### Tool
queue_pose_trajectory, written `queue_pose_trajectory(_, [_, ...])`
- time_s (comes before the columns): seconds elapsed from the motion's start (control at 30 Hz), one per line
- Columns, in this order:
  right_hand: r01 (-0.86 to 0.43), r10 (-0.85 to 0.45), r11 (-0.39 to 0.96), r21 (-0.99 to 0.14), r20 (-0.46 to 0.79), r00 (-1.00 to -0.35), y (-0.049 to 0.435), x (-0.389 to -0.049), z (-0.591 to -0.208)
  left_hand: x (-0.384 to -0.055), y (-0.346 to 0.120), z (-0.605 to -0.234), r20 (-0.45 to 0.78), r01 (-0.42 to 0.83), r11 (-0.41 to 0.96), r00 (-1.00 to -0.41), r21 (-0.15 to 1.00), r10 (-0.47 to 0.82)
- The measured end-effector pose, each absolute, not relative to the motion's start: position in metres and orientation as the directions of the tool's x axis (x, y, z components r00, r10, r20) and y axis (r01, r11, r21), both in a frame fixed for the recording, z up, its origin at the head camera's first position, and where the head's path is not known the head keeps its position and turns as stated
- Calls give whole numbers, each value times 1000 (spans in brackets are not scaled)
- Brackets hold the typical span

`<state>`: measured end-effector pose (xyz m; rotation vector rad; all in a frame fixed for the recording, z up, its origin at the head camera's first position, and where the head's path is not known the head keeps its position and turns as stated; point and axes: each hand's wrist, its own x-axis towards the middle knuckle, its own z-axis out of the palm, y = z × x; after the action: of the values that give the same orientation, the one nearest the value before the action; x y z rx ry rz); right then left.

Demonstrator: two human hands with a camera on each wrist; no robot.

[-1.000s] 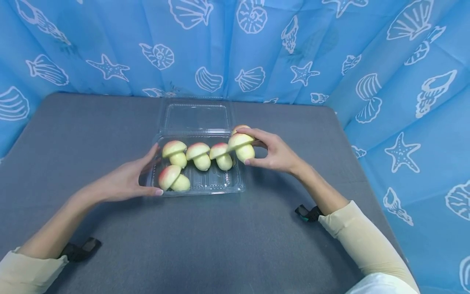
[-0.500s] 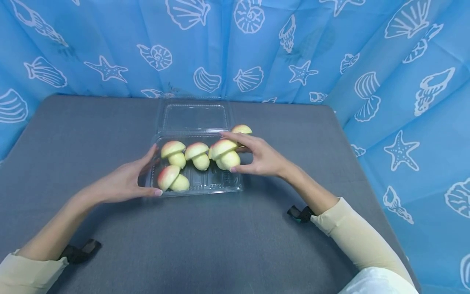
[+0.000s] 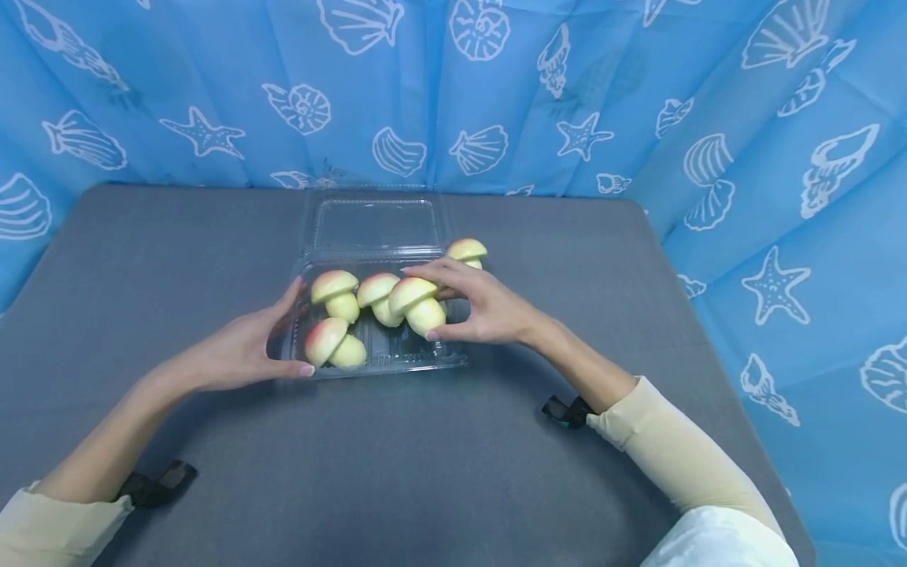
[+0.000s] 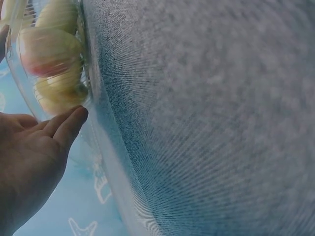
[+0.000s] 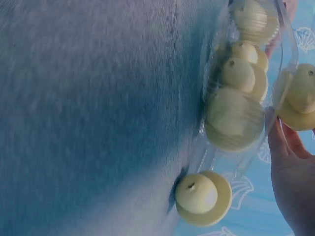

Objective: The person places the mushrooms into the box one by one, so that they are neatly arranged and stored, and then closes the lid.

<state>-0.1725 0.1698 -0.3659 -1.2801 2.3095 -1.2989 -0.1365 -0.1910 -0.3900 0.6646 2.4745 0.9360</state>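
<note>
A clear plastic clamshell container lies with its lid thrown back. Yellow mushrooms with red-tinged caps are in it: a back-left mushroom, a tilted front-left mushroom and a back-row mushroom. Another in that row is hidden behind my right hand, which pinches a mushroom between thumb and fingers above the container. In the right wrist view the held mushroom shows over the rim. My left hand spans the container's left end, thumb at the front corner, fingers along the side.
One more mushroom stands on the grey tabletop, beyond the container's back right corner. The transparent lid lies flat behind the base. A blue shell-print curtain hangs along the table's back and right.
My right hand has carried its mushroom leftward from the container's right edge to over its middle, covering the third back-row mushroom. The left hand stays in place.
</note>
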Motion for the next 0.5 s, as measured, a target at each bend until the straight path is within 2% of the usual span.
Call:
queue_pose_trajectory(0.17, [-605, -778, 257, -753, 209, -592, 164, -171, -368, -138, -190, -388, -194, 299, 659, -801, 690, 567])
queue_pose_trajectory(0.5, [-550, -780, 334, -765, 102, -617, 151, -166, -372, -136, -191, -388, -195, 294, 659, -803, 692, 563])
